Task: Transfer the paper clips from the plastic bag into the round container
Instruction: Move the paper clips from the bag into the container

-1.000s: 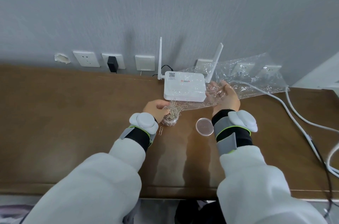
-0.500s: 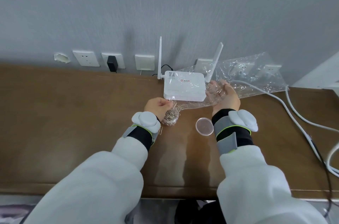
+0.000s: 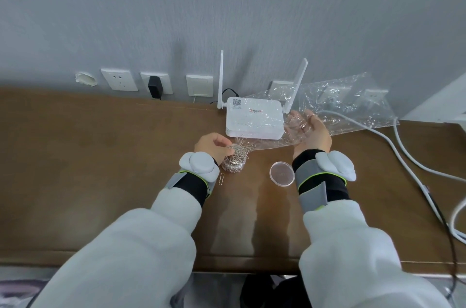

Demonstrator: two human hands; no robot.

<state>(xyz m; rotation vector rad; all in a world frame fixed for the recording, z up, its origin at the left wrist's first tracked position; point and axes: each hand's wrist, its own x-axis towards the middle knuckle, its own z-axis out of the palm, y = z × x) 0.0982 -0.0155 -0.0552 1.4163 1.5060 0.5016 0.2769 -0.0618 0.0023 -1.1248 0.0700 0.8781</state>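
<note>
A clear round container [image 3: 234, 164] stands on the brown table [image 3: 100, 156], heaped with silver paper clips [image 3: 239, 149]. My left hand [image 3: 213, 145] pinches a tangle of those clips just above the container. A crumpled clear plastic bag [image 3: 340, 103] stretches from the container's mouth up to the right. My right hand [image 3: 311, 132] holds the bag up from below, palm up with the film draped over it. One loose paper clip [image 3: 221, 178] lies on the table by my left wrist. The container's clear round lid [image 3: 282, 173] lies flat near my right wrist.
A white router [image 3: 253, 118] with two antennas sits against the wall behind the bag. White cables [image 3: 403, 156] run across the table's right side. Wall sockets [image 3: 119, 79] and a black plug [image 3: 154, 87] line the wall.
My left hand has lifted slightly off the container and now pinches clips above it. The bag and my right hand have barely moved.
</note>
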